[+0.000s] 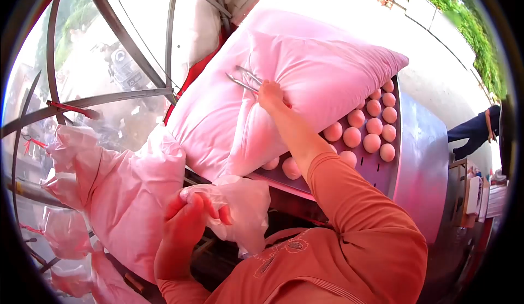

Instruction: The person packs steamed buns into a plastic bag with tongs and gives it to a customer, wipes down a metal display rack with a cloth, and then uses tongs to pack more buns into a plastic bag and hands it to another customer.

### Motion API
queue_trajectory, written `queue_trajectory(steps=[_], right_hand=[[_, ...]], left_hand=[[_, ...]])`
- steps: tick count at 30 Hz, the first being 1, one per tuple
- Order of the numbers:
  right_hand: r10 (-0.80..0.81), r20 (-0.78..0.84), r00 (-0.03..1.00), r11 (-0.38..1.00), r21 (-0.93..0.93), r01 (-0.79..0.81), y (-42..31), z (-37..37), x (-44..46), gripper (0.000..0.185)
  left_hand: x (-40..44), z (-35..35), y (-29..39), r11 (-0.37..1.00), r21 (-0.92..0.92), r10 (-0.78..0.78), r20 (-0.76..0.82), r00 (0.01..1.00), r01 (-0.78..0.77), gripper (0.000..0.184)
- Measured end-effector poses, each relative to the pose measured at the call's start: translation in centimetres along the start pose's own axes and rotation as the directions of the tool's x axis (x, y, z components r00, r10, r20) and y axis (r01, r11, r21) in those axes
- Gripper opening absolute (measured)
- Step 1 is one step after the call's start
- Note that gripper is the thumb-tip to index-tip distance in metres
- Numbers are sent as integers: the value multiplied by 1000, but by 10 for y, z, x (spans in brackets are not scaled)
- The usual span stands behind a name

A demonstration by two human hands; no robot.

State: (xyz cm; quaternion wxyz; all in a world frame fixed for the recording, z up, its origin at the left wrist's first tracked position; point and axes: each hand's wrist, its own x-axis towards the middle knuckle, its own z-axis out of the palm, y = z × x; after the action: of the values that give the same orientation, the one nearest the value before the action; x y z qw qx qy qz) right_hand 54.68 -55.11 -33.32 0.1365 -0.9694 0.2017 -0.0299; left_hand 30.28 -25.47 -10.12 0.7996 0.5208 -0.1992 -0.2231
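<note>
My right hand point(271, 95) is closed around metal tongs point(244, 82), their two arms apart and pointing to the upper left. It rests on a large, puffy pink cloth cover point(322, 69). Out from under the cover's lower right edge show several round, pinkish ball-like things point(352, 137), standing in rows on a slotted metal tray point(376, 172); whether they are eggs, buns or fruit I cannot tell. Lower down, my left hand point(188, 212) grips the top of a thin, see-through plastic bag point(243, 208) that hangs loosely. The bag's contents, if any, cannot be made out.
A bulky pink cloth bundle point(125, 189) stands at the left, with plastic bags point(66, 233) hanging beyond it. Metal frame bars point(87, 103) and clear sheeting border that side. At the right are a metal side panel point(420, 162) and another person's legs point(474, 133).
</note>
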Motion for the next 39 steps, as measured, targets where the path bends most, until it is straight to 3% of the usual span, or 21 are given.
queue_trajectory(steps=[3,4,6,7,9,10,12,14,16,18,19,20,22,24,26,27,29,32,34,38,39], right_hand=[[7,-108,994,895,445,42,47,-27,-30,30],[15,-197,980,828,552,98,62,-71,-50,27],[68,-370,927,547,791,276,132,-123,-106,30],[196,-161,967,252,962,109,151,-165,-168,31],[271,-170,947,54,985,161,217,-169,-270,24],[358,-127,925,57,992,114,238,-171,-327,16],[730,-47,682,80,997,-17,286,-153,-440,14],[979,-180,97,169,979,114,308,-171,-518,21],[897,-429,-110,442,856,268,328,-202,-575,22],[749,-649,-129,657,754,19,296,-250,-566,30],[639,-769,-15,761,635,-133,281,-258,-544,42],[502,-859,100,849,468,-247,267,-266,-522,54],[452,-789,416,836,213,-505,240,-264,-470,79],[359,-751,554,890,97,-446,253,-200,-407,86],[523,-219,824,845,7,-535,271,-123,-370,106],[510,7,860,858,-77,-508,283,-72,-362,106],[568,67,820,798,196,-569,276,-66,-369,100],[368,-240,898,927,164,-336,262,-110,-446,91],[295,-317,902,873,474,-119,271,-119,-505,83],[304,-266,915,433,894,116,260,-185,-619,68],[295,-383,875,482,851,210,259,-200,-642,64]], left_hand=[[-10,-40,12,999,4,-43,-299,953,46,30],[-4,-57,17,1000,5,-16,-232,973,18,30],[5,-82,27,1000,12,30,-158,987,-29,29],[11,-85,33,998,13,62,-112,992,-60,31],[30,-85,41,994,50,100,-54,993,-98,32],[41,-83,43,991,85,104,-51,993,-99,31],[61,-79,48,991,107,75,13,997,-76,30],[85,-76,53,996,82,27,131,991,-38,30],[107,-76,46,998,-2,56,239,969,-57,29],[126,-58,34,990,-30,141,188,972,-138,27],[137,-57,30,991,-76,130,330,935,-111,21],[147,-58,21,973,131,155,235,960,-189,22],[140,-6,7,992,-48,118,112,987,-113,20],[147,-1,-3,953,-294,59,422,905,76,21],[145,24,-18,972,-231,77,466,882,37,21],[141,40,-25,983,-185,71,459,886,17,22],[128,76,-37,997,-79,40,396,917,-10,22],[87,148,-51,940,-209,-152,455,877,271,22],[53,198,-73,936,-76,-273,461,844,345,28],[-32,300,-113,810,64,-402,784,473,582,34],[-52,323,-127,785,110,-378,864,331,610,37]])
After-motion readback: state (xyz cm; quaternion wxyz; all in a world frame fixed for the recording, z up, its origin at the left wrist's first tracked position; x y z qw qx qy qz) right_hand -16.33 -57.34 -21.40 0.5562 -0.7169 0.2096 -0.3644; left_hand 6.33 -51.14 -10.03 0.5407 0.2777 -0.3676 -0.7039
